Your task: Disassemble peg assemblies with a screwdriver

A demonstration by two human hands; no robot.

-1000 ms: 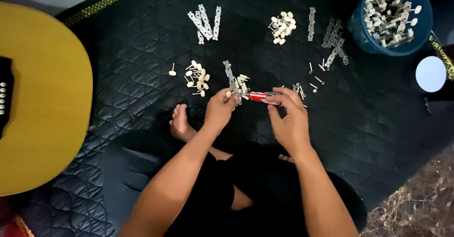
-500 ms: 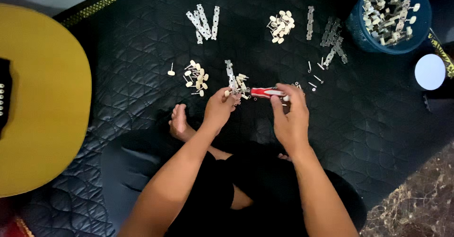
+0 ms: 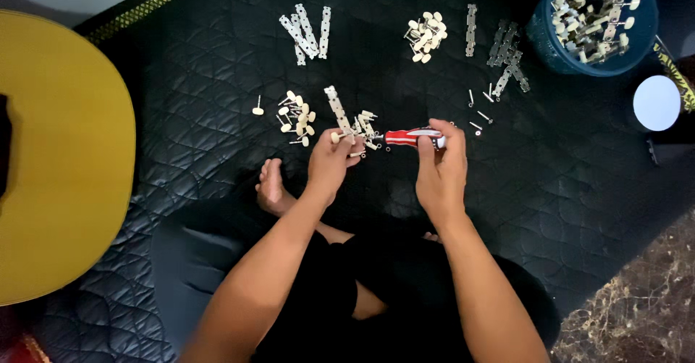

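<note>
Right hand (image 3: pixel 440 169): fingers closed on red-handled screwdriver (image 3: pixel 411 138).
Left hand (image 3: pixel 329 162): fingers gripping tuner plate (image 3: pixel 346 128), touching the screwdriver's tip.

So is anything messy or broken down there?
Nothing looks broken. The tuner pegs and metal plates lie in loose piles on the black mat, a few screws scattered apart. The hands hold a red screwdriver and a tuner part.

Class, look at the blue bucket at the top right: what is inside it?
The blue bucket holds a jumbled heap of metal tuning pegs with cream knobs, some on strips. The heap hides the bucket's bottom and whatever lies deeper.
</note>
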